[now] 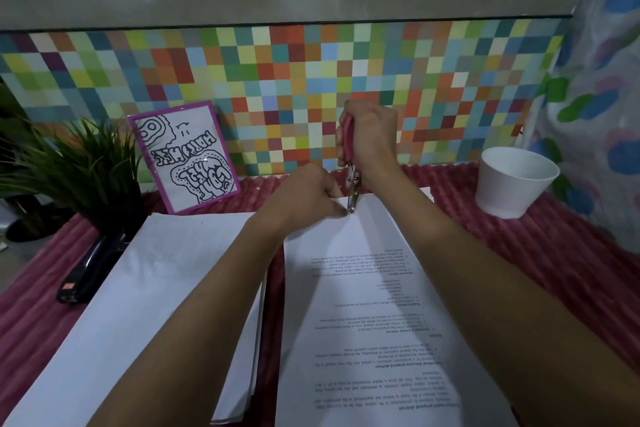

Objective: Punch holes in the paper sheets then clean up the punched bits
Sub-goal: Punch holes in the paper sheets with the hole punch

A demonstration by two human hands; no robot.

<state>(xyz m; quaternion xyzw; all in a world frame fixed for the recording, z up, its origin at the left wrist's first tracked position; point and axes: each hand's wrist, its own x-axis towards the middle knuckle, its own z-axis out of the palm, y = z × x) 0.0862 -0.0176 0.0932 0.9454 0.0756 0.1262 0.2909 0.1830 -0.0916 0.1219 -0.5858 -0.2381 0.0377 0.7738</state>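
The right hand (370, 139) grips the pink-handled metal plier punch (349, 152) at the far edge of the printed white paper sheet (363, 288), which the left hand (304, 194) pinches — seat the edge fully, hold it taut, then squeeze squarely.

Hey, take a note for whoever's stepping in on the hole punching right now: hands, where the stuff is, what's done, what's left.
Right hand grips the pink hole punch, its metal head at the far edge of the printed sheet.
Left hand pinches that edge beside the punch.
Stack of white sheets lies left of it; white cup stands at the right.
Done: no holes or bits visible yet.
Left: punch this sheet, likely the stack, then clear the bits.
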